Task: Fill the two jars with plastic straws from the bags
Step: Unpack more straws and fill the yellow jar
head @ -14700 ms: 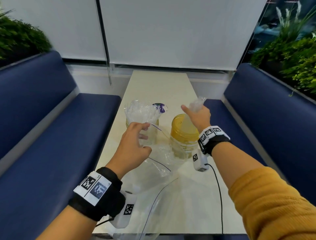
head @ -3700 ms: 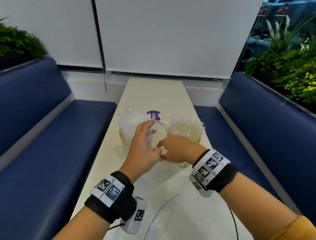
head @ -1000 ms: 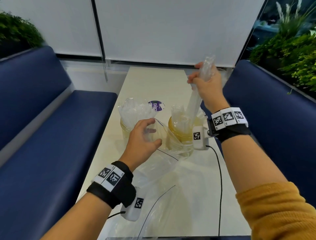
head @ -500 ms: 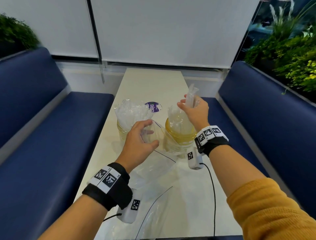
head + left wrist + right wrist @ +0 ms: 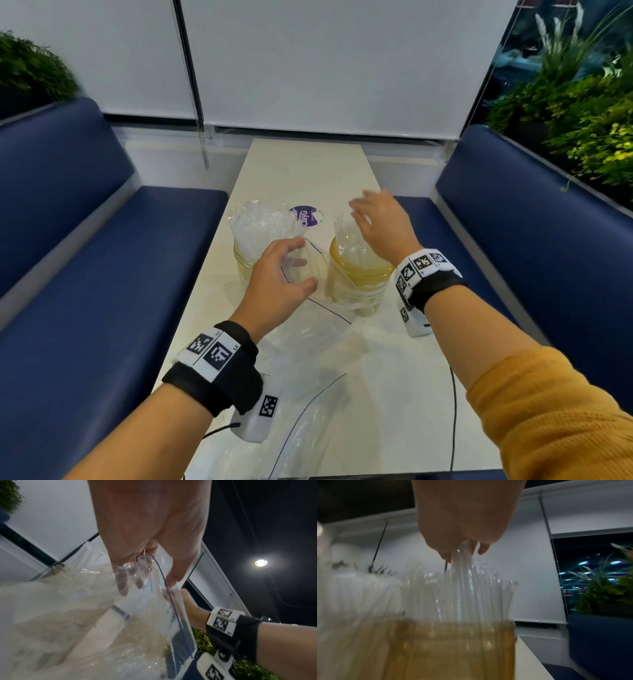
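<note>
Two glass jars stand mid-table in the head view. The left jar is packed with clear plastic straws. The yellow-tinted right jar holds a looser bunch of straws. My right hand hovers over that jar with fingers spread, the fingertips at the straw tops. My left hand pinches the blue-lined mouth of a clear plastic bag between the jars, with the fingers inside it.
A second clear bag lies flat at the near table edge. A round purple sticker sits behind the jars. Blue benches flank the narrow table. A black cable runs under my right arm.
My right hand came down from high above, dropped its bundle of straws into the right jar and let go. My left hand kept hold of the bag.
</note>
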Demonstrator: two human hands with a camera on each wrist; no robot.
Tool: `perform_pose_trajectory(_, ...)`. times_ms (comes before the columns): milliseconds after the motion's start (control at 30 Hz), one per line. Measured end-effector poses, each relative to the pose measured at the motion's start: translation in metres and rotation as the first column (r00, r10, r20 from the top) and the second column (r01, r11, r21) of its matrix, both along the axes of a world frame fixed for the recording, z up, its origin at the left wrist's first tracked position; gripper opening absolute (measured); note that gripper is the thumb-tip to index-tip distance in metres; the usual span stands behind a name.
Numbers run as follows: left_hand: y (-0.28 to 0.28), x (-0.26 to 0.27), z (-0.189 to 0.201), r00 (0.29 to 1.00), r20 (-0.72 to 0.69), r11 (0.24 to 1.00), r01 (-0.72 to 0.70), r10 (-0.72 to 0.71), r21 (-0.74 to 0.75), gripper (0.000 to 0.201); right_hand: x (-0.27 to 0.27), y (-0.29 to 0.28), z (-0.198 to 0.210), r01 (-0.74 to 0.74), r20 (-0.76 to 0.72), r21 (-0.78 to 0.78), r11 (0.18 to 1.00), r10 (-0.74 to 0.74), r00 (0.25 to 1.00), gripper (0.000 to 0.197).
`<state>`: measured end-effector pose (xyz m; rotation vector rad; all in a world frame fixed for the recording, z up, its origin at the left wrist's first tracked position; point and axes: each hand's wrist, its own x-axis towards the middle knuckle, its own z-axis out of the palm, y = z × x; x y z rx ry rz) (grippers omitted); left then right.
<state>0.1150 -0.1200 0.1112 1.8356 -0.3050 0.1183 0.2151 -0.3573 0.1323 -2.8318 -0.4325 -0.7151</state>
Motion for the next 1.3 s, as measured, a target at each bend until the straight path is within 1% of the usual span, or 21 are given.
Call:
perform_pose_trajectory(33, -0.001, 0.0, 0.001, 1.0, 0.003, 1.0, -0.001, 0.001, -0.003, 0.061, -0.001, -0.001, -0.008, 0.026, -0.107, -0.077, 0.997, -0.034, 0.994, 0.044)
perform_pose_trajectory(100, -0.002, -0.001, 0.002, 1.0, 0.006, 1.0, 0.003, -0.003, -0.009, 0.061, -0.004, 0.0, -0.017, 0.061, -0.161, -0.089, 0.994, -0.075, 0.984, 0.056)
perform_pose_trajectory(200, -0.004, 0.0, 0.005, 1.0, 0.01, 1.0, 0.009, -0.009, -0.001, 0.062, -0.004, 0.0, -0.011, 0.084, 0.009, 0.183, 0.98, -0.088, 0.996, 0.054)
perform_pose_trajectory(233, -0.004, 0.0, 0.006, 1.0, 0.014, 1.0, 0.012, -0.012, 0.003, 0.062, -0.005, 0.0, -0.009, 0.1, -0.006, 0.216, 0.971, -0.101, 0.995, 0.058)
perform_pose_trajectory(300, -0.004, 0.0, 0.007, 1.0, 0.026, 1.0, 0.017, -0.017, 0.012, 0.064, -0.003, -0.003, -0.015, 0.147, -0.14, 0.056, 0.987, -0.138, 0.98, 0.071)
perform_pose_trajectory(333, -0.004, 0.0, 0.007, 0.999, 0.026, 1.0, 0.024, -0.024, 0.014, 0.066, -0.005, -0.005, -0.018, 0.168, -0.191, -0.014, 0.986, -0.168, 0.967, 0.069)
perform_pose_trajectory(367, -0.004, -0.001, 0.007, 0.999, 0.027, 0.999, 0.035, -0.035, 0.012, 0.068, -0.008, -0.006, -0.019, 0.193, -0.176, -0.011, 0.981, -0.192, 0.965, 0.061)
perform_pose_trajectory(433, -0.003, 0.0, 0.005, 0.998, 0.035, 0.999, 0.053, -0.054, 0.011, 0.072, -0.02, -0.001, -0.012, 0.164, 0.023, 0.111, 0.98, -0.167, 0.986, 0.047)
perform_pose_trajectory(467, -0.003, 0.0, 0.004, 0.997, 0.037, 0.998, 0.064, -0.065, 0.017, 0.074, -0.03, 0.008, -0.004, 0.088, 0.146, 0.174, 0.981, -0.114, 0.983, 0.04)
perform_pose_trajectory(500, -0.003, 0.0, 0.003, 0.996, 0.039, 0.997, 0.076, -0.077, 0.022, 0.076, -0.04, 0.017, 0.003, -0.011, 0.195, 0.202, 0.979, -0.029, 0.98, 0.034)
perform_pose_trajectory(533, -0.004, 0.0, 0.001, 0.995, 0.041, 0.996, 0.086, -0.086, 0.021, 0.077, -0.049, 0.026, 0.009, -0.117, 0.151, 0.194, 0.974, 0.088, 0.985, 0.034)
perform_pose_trajectory(567, -0.005, 0.0, -0.001, 0.994, 0.045, 0.995, 0.094, -0.095, 0.014, 0.078, -0.057, 0.036, 0.011, -0.191, 0.028, 0.175, 0.966, 0.189, 0.982, 0.039)
perform_pose_trajectory(633, -0.007, 0.0, -0.005, 0.993, 0.05, 0.994, 0.107, -0.106, -0.019, 0.079, -0.07, 0.054, 0.009, -0.241, -0.307, 0.095, 0.966, 0.259, 0.916, 0.038)
perform_pose_trajectory(700, -0.009, 0.0, -0.008, 0.993, 0.047, 0.992, 0.111, -0.108, -0.065, 0.08, -0.079, 0.067, 0.001, -0.276, -0.52, -0.015, 0.961, 0.228, 0.823, 0.024)
perform_pose_trajectory(733, -0.009, -0.001, -0.009, 0.993, 0.039, 0.99, 0.113, -0.11, -0.08, 0.081, -0.084, 0.073, -0.002, -0.272, -0.595, -0.071, 0.96, 0.178, 0.784, 0.023)
perform_pose_trajectory(800, -0.01, -0.003, -0.009, 0.992, 0.038, 0.989, 0.122, -0.119, -0.084, 0.08, -0.088, 0.082, -0.01, -0.251, -0.699, -0.228, 0.941, 0.021, 0.715, 0.033)
perform_pose_trajectory(867, -0.009, -0.006, -0.009, 0.992, 0.046, 0.991, 0.121, -0.118, -0.062, 0.079, -0.089, 0.089, -0.017, -0.247, -0.72, -0.407, 0.879, -0.143, 0.679, 0.047)
perform_pose_trajectory(933, -0.006, -0.009, -0.011, 0.993, 0.05, 0.992, 0.113, -0.11, -0.056, 0.081, -0.086, 0.091, -0.025, -0.243, -0.729, -0.458, 0.855, -0.205, 0.653, 0.055)
perform_pose_trajectory(1067, -0.003, -0.014, -0.014, 0.994, 0.042, 0.994, 0.105, -0.104, -0.038, 0.08, -0.086, 0.09, -0.03, -0.241, -0.778, -0.396, 0.886, -0.184, 0.6, 0.052)
perform_pose_trajectory(1233, -0.003, -0.013, -0.017, 0.993, 0.039, 0.993, 0.109, -0.108, -0.034, 0.081, -0.085, 0.082, -0.022, -0.207, -0.782, -0.297, 0.932, -0.114, 0.612, 0.05)
perform_pose_trajectory(1300, -0.003, -0.012, -0.019, 0.994, 0.032, 0.994, 0.11, -0.109, -0.028, 0.082, -0.085, 0.082, -0.012, -0.216, -0.772, -0.317, 0.923, -0.119, 0.625, 0.048)
